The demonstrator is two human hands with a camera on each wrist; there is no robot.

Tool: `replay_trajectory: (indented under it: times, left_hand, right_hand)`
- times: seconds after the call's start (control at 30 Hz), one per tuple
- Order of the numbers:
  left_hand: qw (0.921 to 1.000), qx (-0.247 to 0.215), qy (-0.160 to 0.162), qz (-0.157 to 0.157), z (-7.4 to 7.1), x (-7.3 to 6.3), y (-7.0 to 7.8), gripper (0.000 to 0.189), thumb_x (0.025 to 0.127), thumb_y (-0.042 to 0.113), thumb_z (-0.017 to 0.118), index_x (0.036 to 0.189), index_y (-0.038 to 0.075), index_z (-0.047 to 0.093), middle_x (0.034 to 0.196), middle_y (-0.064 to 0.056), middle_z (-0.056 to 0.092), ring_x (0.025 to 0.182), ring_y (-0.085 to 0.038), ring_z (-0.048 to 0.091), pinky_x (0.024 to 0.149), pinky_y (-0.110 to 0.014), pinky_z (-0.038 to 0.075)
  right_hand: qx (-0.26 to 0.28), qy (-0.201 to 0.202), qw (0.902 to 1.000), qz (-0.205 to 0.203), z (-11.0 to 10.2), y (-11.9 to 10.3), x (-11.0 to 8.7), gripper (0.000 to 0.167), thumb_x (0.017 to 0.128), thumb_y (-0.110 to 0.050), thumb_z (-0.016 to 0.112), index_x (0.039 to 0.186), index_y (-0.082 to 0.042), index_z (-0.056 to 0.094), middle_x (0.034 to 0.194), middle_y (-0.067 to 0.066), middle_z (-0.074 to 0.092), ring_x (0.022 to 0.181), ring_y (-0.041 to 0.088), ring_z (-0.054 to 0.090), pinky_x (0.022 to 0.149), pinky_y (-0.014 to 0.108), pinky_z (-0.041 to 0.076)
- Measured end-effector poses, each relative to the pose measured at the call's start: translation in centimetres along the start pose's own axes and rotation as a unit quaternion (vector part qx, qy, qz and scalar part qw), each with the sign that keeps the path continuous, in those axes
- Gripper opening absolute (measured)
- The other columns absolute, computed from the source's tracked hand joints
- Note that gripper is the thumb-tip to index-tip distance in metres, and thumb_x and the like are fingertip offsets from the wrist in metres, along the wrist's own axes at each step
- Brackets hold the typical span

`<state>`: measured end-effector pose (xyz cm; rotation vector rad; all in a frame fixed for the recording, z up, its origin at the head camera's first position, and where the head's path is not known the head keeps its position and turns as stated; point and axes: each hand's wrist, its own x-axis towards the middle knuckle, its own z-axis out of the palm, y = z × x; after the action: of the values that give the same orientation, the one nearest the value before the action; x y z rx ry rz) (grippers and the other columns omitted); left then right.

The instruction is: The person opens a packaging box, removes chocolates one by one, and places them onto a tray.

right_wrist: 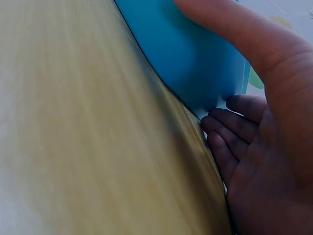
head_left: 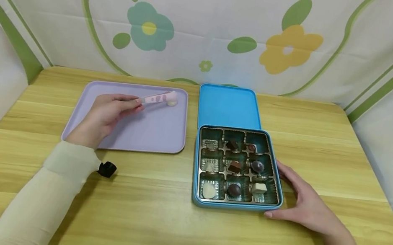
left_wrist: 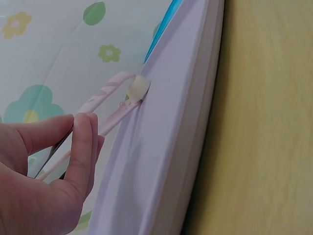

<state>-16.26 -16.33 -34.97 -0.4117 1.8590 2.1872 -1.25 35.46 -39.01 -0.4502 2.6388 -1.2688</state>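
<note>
My left hand pinches pink patterned tongs between thumb and fingers above the lilac tray. Between the tips of the tongs sits a small cream-white chocolate, close to the tray surface; whether it touches is unclear. A blue tin of chocolates stands right of the tray, its lid folded back. Against the tin's right side and front corner rests my right hand, thumb at the front, fingertips on the side wall.
The tin's divided insert holds several dark and white pieces, among them a white round, a dark round and a white cube. Its back left compartment shows no chocolate. Behind the wooden table hangs a flowered cloth.
</note>
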Motion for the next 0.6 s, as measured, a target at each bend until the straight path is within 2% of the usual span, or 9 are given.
replay_trajectory:
  times: [0.1, 0.23, 0.33, 0.43, 0.5, 0.6]
  left_hand:
    - [0.9992, 0.026, 0.007, 0.028, -0.15, -0.20, 0.04, 0.044, 0.096, 0.004, 0.081, 0.137, -0.006, 0.067, 0.100, 0.005, 0.077, 0.087, -0.004, 0.080, 0.092, -0.020, 0.064]
    - [0.9933, 0.095, 0.015, 0.064, -0.13, -0.59, 0.16, 0.052, 0.097, 0.006, 0.080, 0.144, -0.008, 0.062, 0.104, 0.008, 0.075, 0.088, -0.001, 0.079, 0.094, -0.021, 0.063]
    - [0.9829, 0.165, 0.025, 0.077, -0.05, -0.85, 0.16, 0.051, 0.097, 0.012, 0.082, 0.143, -0.003, 0.065, 0.111, 0.011, 0.072, 0.096, 0.004, 0.073, 0.092, -0.016, 0.061]
    - [0.9704, 0.222, 0.033, 0.089, 0.15, -0.99, 0.06, 0.049, 0.097, 0.016, 0.084, 0.140, 0.001, 0.069, 0.116, 0.010, 0.071, 0.104, 0.003, 0.068, 0.089, -0.010, 0.059]
    - [0.9637, 0.246, 0.035, 0.099, 0.34, -1.01, -0.03, 0.047, 0.097, 0.018, 0.084, 0.139, 0.003, 0.070, 0.118, 0.008, 0.072, 0.106, 0.002, 0.066, 0.087, -0.008, 0.058]
    - [0.9585, 0.262, 0.032, 0.109, 0.54, -0.97, -0.18, 0.044, 0.098, 0.019, 0.082, 0.138, 0.003, 0.071, 0.117, 0.005, 0.073, 0.104, 0.002, 0.068, 0.087, -0.010, 0.058]
  right_hand:
    - [0.001, 0.000, 1.0000, -0.002, 0.02, -0.06, 0.01, 0.131, 0.066, -0.018, 0.106, 0.170, -0.035, 0.029, 0.169, 0.011, 0.044, 0.145, -0.015, 0.036, 0.111, -0.002, 0.024]
    - [0.003, 0.001, 1.0000, -0.009, 0.04, -0.09, 0.08, 0.130, 0.066, -0.017, 0.106, 0.170, -0.033, 0.030, 0.168, 0.012, 0.044, 0.145, -0.015, 0.037, 0.111, -0.002, 0.024]
    - [0.007, 0.001, 0.9999, -0.009, 0.04, -0.05, 0.17, 0.130, 0.066, -0.017, 0.106, 0.170, -0.033, 0.030, 0.169, 0.012, 0.044, 0.145, -0.014, 0.037, 0.112, -0.002, 0.025]
    - [0.006, 0.002, 1.0000, -0.006, 0.01, -0.01, 0.22, 0.130, 0.065, -0.018, 0.106, 0.170, -0.034, 0.031, 0.169, 0.011, 0.043, 0.145, -0.014, 0.037, 0.111, -0.002, 0.025]
    - [0.002, 0.000, 1.0000, -0.004, -0.02, 0.08, 0.27, 0.130, 0.066, -0.018, 0.106, 0.170, -0.035, 0.030, 0.169, 0.012, 0.043, 0.145, -0.015, 0.036, 0.111, -0.002, 0.024]
    - [-0.001, -0.003, 1.0000, -0.006, 0.03, 0.15, 0.29, 0.130, 0.067, -0.018, 0.106, 0.170, -0.035, 0.029, 0.169, 0.013, 0.043, 0.145, -0.015, 0.036, 0.112, -0.002, 0.024]
